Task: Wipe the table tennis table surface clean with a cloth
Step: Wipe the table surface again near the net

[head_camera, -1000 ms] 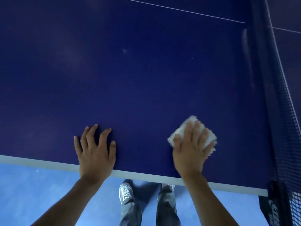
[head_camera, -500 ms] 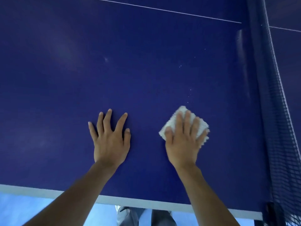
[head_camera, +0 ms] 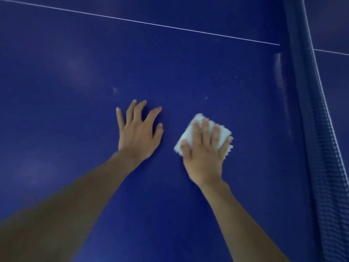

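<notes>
The dark blue table tennis table (head_camera: 79, 114) fills the view. A folded white cloth (head_camera: 192, 133) lies flat on it right of centre. My right hand (head_camera: 204, 154) presses down on the cloth with straight, spread fingers and covers most of it. My left hand (head_camera: 137, 133) rests flat on the bare table surface just left of the cloth, fingers spread. A few small white specks (head_camera: 205, 98) dot the surface beyond the cloth, and a pale smudge (head_camera: 114, 89) sits above my left hand.
The dark blue net (head_camera: 319, 129) with its white top cord runs along the right side. A thin white centre line (head_camera: 151, 24) crosses the table at the far side. A pale streak (head_camera: 281, 82) lies beside the net.
Both hands and the cloth have slid forward, away from the table's near edge. The white edge, the floor and the shoes have dropped out of view.
</notes>
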